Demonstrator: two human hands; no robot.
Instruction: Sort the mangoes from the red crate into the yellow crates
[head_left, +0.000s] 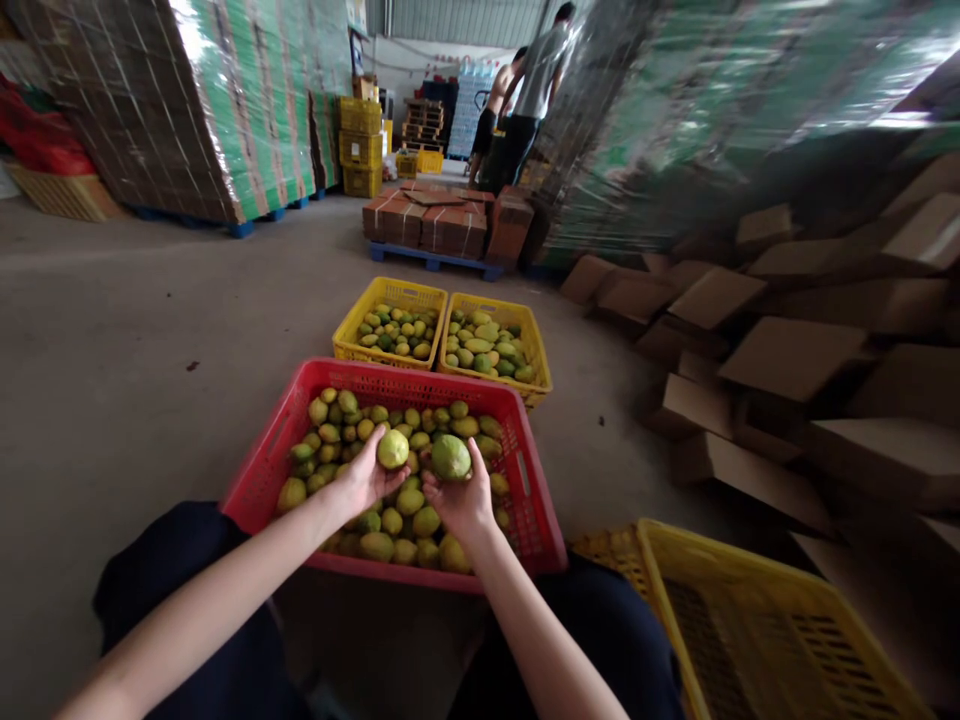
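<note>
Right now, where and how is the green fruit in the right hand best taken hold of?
The green fruit is probably best taken from above, by its bare, rounded top: the right hand cradles it from below, thumb along its right side.

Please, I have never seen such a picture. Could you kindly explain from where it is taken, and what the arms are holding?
Gladly. There is no machine here: a camera worn on a person's head looks forward and down, so these bare arms are the wearer's own. The left hand holds a yellow-green fruit; the right hand holds a greener one. Both are above a red crate of similar fruit. Just beyond, two yellow crates with more fruit stand on the floor.
</note>
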